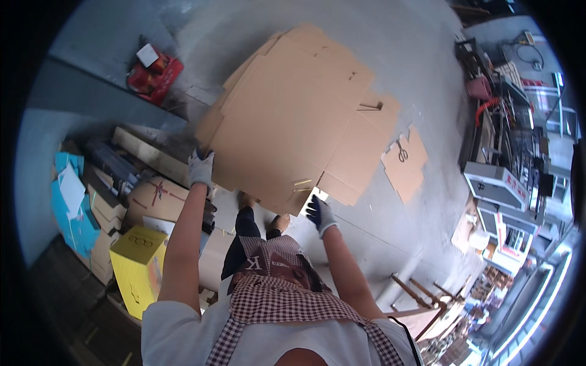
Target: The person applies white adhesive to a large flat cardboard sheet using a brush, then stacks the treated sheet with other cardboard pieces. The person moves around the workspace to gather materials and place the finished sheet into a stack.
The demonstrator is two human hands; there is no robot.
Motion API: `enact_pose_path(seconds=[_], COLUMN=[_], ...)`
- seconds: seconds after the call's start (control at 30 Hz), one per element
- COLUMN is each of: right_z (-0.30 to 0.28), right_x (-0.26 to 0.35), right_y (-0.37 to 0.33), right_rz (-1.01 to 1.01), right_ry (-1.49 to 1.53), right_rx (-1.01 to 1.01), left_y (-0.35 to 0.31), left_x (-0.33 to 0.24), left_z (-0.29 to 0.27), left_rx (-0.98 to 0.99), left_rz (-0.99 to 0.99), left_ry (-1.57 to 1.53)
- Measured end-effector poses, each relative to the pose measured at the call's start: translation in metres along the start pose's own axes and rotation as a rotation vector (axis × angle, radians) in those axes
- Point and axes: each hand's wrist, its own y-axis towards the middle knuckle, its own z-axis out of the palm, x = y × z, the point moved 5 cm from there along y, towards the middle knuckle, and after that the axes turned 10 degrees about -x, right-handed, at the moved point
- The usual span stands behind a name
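A large flattened cardboard sheet (274, 122) lies over other sheets on the grey floor in front of my feet. My left hand (201, 169), in a whitish work glove, closes on its near left edge. My right hand (321, 217), gloved with dark-coated fingers, is at the near edge beside a bright white patch (314, 198); its fingers are spread, and nothing shows in them. Farther right, a pair of dark-handled scissors (402, 154) rests on a small cardboard piece (408, 171).
On the left are a yellow box (137, 268), a taped brown carton (155, 198), blue sheets (73, 207) and long boards (149, 155). A red machine (154, 76) stands at the far left. Machinery (497, 183) lines the right side; a wooden frame (427, 299) is at the lower right.
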Motion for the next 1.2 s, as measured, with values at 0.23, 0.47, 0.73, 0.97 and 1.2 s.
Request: enact_pose_path(seconds=[0.23, 0.47, 0.73, 0.97, 1.2], right_z=[0.047, 0.073, -0.023, -0.136, -0.095], right_x=[-0.011, -0.004, 0.092, 0.12, 0.13], right_y=[-0.019, -0.029, -0.067, 0.066, 0.101], right_rz=[-0.27, -0.619, -0.854, -0.457, -0.344], right_ry=[-0.252, -0.033, -0.264, 0.162, -0.039], right_rx=[-0.192, -0.377, -0.869, -0.607, -0.498], left_y=[0.013, 0.051, 0.11, 0.158, 0.208], left_x=[-0.006, -0.086, -0.118, -0.129, -0.096], left_z=[-0.019, -0.039, 0.03, 0.126, 0.15], left_rx=[0.128, 0.052, 0.124, 0.729, 0.764], left_rz=[0.069, 0.364, 0.396, -0.115, -0.241], left_ry=[0.103, 0.367, 0.197, -0.42, -0.555])
